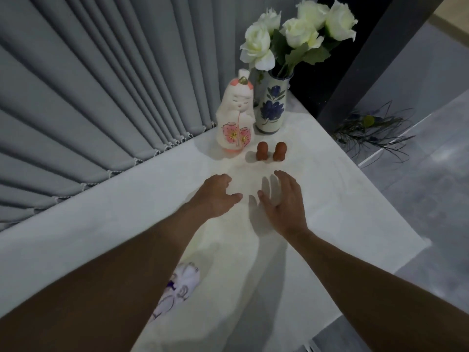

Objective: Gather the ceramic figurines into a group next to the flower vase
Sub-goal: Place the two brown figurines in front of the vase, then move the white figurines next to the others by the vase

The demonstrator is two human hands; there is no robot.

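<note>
A white vase with blue flowers painted on it (272, 105) holds white roses (297, 34) at the far corner of the white table (101, 237). A tall white ceramic doll with pink blossoms (234, 118) stands touching or nearly touching the vase's left side. Two small brown figurines (262, 150) (279, 151) stand side by side just in front of the vase. My left hand (215, 196) and my right hand (283, 201) hover over the table a short way in front of the brown figurines, fingers apart, holding nothing.
Grey pleated curtains (101, 85) hang along the table's left edge. A purple flower print (177, 288) marks the cloth under my left forearm. To the right the table ends; below are a grey floor (431, 199), a dark pillar (375, 59) and some peacock feathers (370, 128).
</note>
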